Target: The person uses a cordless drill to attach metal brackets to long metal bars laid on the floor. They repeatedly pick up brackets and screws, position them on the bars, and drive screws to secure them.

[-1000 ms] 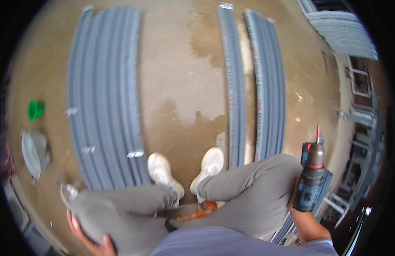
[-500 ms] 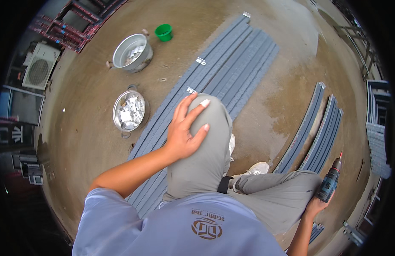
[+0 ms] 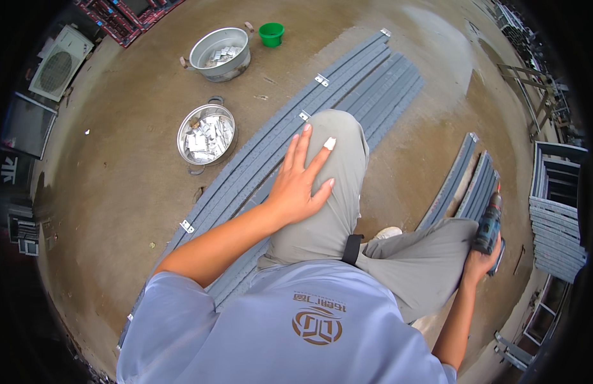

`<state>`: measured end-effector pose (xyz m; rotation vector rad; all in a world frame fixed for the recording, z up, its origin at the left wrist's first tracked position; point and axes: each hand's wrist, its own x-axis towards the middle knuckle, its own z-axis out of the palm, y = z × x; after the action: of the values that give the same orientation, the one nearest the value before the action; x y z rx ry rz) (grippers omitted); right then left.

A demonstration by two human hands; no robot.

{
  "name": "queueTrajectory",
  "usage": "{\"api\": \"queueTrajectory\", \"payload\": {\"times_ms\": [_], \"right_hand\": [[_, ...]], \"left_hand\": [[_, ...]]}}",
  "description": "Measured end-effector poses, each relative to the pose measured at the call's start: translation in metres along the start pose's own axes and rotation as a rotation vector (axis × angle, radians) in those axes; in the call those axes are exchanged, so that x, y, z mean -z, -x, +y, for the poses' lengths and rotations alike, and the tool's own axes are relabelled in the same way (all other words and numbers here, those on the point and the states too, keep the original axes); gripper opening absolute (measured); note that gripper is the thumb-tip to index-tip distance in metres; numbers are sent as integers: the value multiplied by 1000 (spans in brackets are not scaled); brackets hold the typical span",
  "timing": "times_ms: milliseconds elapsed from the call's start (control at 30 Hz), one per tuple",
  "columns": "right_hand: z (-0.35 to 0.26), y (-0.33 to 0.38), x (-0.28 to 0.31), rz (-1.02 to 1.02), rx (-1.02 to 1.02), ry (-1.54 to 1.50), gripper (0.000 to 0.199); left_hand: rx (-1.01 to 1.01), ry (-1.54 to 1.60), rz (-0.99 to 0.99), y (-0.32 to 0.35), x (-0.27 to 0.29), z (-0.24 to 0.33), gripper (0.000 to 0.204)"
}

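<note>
Two metal basins on the concrete floor [image 3: 104,192]; nearer basin [image 3: 206,136] full of small metal brackets, far basin [image 3: 220,53] approx a third full of same; green cup [image 3: 271,34] beside it, contents can't tell. Left hand [image 3: 301,181] flat, fingers spread, resting on left knee [image 3: 338,137], holding nothing; right hand [image 3: 479,264] wrapped round a cordless drill [image 3: 489,221] by right knee. Grey slat panel [image 3: 367,80] under the legs w/ clips on edge; more slats [image 3: 466,185] near the drill.
</note>
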<state>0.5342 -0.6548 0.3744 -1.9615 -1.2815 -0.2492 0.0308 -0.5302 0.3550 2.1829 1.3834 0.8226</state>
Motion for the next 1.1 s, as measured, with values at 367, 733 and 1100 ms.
{"api": "queueTrajectory", "payload": {"times_ms": [367,733,1100], "right_hand": [[-99,6,39,37,177,89,41],[-57,17,-7,45,36,-90,26],[44,52,-134,-272,-613,-511,21]], "left_hand": [[19,158,-82,84,16,-11,82],[76,175,-82,111,47,16,89],[510,22,97,139,47,23,106]]}}
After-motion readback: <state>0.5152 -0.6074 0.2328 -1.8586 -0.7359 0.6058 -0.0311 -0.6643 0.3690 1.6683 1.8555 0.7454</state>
